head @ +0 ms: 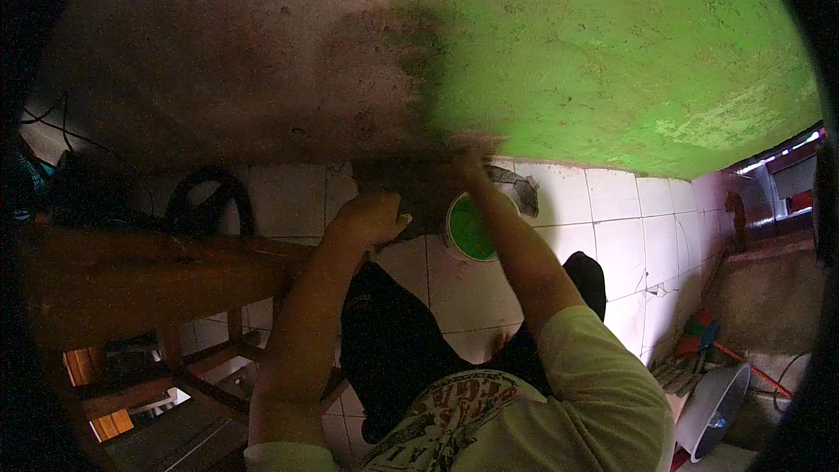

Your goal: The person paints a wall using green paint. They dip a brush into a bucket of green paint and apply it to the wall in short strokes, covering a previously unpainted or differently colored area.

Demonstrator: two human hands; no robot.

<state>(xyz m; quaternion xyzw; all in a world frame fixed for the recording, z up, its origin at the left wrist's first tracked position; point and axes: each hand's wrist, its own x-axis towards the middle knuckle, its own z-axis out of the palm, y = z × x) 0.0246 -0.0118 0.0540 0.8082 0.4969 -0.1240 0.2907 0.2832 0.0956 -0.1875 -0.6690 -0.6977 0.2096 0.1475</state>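
My right hand (468,160) reaches to the foot of the wall, at the border between green paint (590,65) and a bare, dirty stretch (249,65). Shadow and blur hide its fingers and anything in them. Below it, partly behind my right forearm, a round bucket of green paint (470,226) stands on the white tiled floor. My left hand (370,219) hovers left of the bucket with its fingers curled; whether it holds anything is unclear. A dark, flat sheet or cloth (419,196) lies on the tiles between my hands, along the wall.
Wooden furniture (164,269) stands close on my left. A dark ring-shaped object (213,200) and cables (65,121) are near the wall at far left. At lower right are a grey metal basin (714,413) and a red coiled cord (750,367). Cracked tiles (659,290) show on the right.
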